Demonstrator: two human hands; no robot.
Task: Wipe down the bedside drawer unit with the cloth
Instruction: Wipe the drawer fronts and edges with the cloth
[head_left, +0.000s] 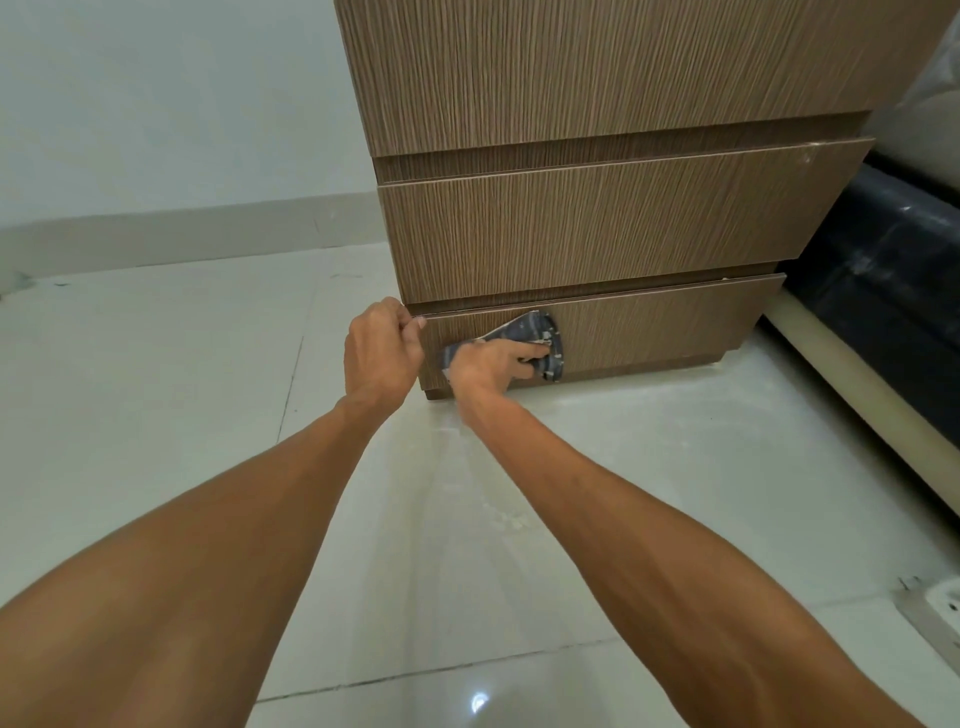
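The bedside drawer unit is brown wood-grain with stacked drawer fronts, standing on the floor ahead of me. Its lowest drawer front sits slightly ajar. My left hand grips the top left corner of that lowest front. My right hand presses a dark blue-grey patterned cloth flat against the left part of the same front. Part of the cloth is hidden under my fingers.
Glossy pale floor tiles spread in front of the unit. A dark bed base with a cream lower rail stands at the right. A pale wall with a skirting board runs behind on the left.
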